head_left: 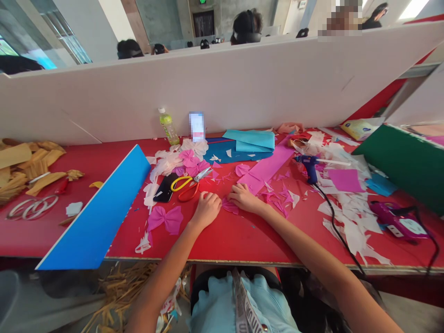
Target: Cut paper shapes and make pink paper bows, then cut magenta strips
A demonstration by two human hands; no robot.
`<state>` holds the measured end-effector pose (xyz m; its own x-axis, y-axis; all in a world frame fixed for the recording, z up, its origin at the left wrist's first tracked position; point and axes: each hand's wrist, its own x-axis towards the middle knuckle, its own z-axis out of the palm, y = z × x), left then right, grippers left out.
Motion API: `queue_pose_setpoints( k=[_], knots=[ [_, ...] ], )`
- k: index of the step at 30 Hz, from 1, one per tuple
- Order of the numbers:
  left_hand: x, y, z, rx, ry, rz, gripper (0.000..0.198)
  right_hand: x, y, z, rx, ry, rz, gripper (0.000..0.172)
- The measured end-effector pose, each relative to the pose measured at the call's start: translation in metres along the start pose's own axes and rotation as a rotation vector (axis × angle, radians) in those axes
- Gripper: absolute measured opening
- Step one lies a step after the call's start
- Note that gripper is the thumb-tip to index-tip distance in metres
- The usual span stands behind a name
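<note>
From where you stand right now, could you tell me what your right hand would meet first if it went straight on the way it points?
Your right hand would most likely meet the metal blades of the scissors with yellow and red handles first, though depth is hard to judge from this view.

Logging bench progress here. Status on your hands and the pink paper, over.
Left hand curled on red tabletop. Right hand touching pink paper piece. Yellow-handled scissors just beyond left hand.
</note>
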<state>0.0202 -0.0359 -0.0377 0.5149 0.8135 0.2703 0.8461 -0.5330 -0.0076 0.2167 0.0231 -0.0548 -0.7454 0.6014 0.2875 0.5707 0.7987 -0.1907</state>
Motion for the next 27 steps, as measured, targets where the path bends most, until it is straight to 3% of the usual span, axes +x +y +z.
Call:
queue_pose_setpoints(
  k=[15, 27],
  knots=[
    [0.000, 0.000, -0.001, 0.005, 0.004, -0.002, 0.014, -0.007, 0.005, -0.005, 0.019, -0.019, 0.018, 0.019],
    [-0.001, 0.001, -0.002, 0.046, -0.001, 0.061, 0.015, -0.007, -0.010, -0.013, 0.017, -0.023, 0.046, 0.019]
  ],
)
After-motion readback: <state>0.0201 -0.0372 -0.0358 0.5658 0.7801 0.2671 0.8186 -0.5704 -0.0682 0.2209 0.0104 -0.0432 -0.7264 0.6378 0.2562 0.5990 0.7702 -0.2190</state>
